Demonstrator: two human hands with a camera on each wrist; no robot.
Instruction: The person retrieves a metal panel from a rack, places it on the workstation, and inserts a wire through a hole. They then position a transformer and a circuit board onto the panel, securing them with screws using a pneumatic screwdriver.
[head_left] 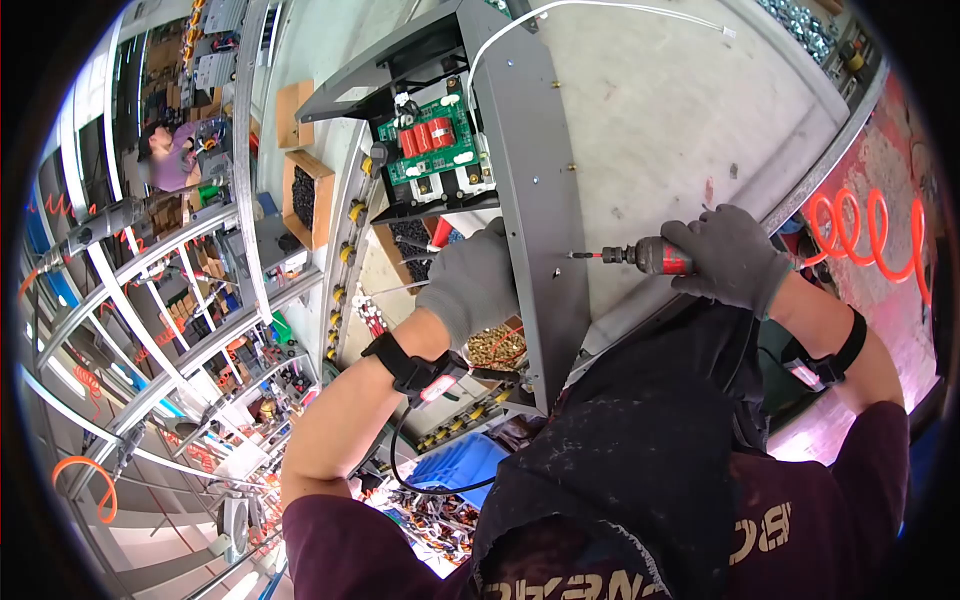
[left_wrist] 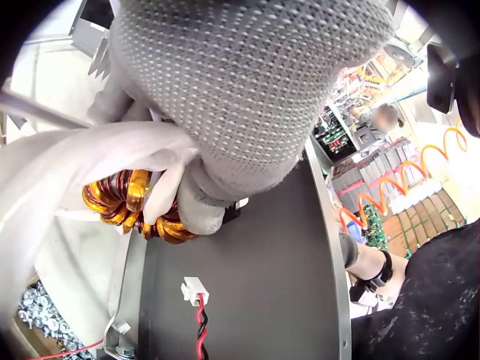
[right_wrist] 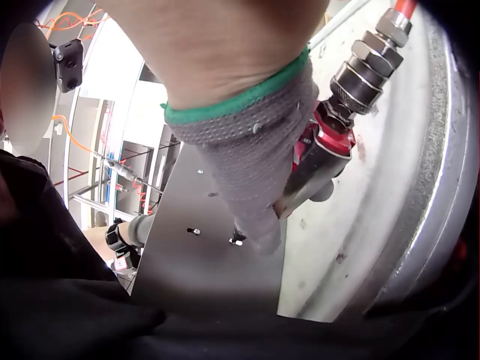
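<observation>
My right grey-gloved hand [head_left: 728, 258] gripping red-and-black cylindrical driver [head_left: 655, 256], right of head-frame centre, bit pointing left at dark-grey sheet-metal housing [head_left: 535, 190], my left grey-gloved hand [head_left: 472, 284] behind its wall, fingers curled on copper-wound coils [left_wrist: 138, 190], centre-left of left-wrist frame

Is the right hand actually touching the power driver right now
Touching. The head view shows the right hand gripping the power driver, gloved fingers wrapped round its rear part.

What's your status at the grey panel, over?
Right hand grips driver, bit at grey panel. Left hand holds copper coils behind it. White band partly hides coils.
</observation>
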